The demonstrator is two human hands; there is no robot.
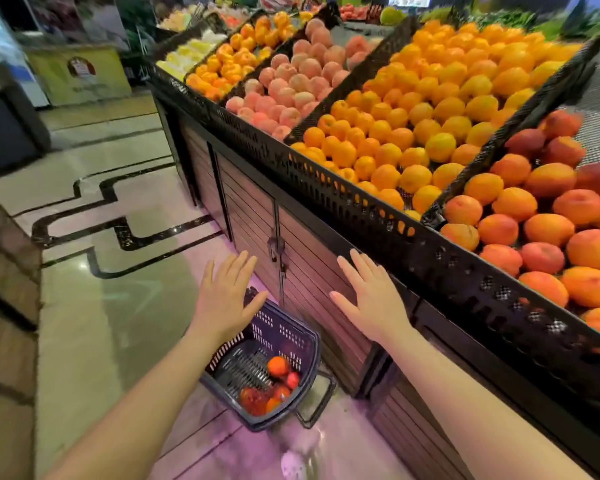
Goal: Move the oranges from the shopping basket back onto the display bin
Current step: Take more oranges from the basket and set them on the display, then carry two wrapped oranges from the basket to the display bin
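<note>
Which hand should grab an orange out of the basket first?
Probably the left hand. It hangs open right over the rim of the shopping basket, with the orange just below. The right hand, open too, sits off to the side by the display bin.

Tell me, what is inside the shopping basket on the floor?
The shopping basket holds an orange and several red and orange fruits. The left hand covers its far corner, so anything there is hidden.

- Left bare hand (pixel 227 299): palm down, fingers extended and slightly spread, nothing held.
- Right bare hand (pixel 369 297): palm down, fingers extended, thumb apart, nothing held.
- Both bare forearms: stretched forward, well apart.
</note>
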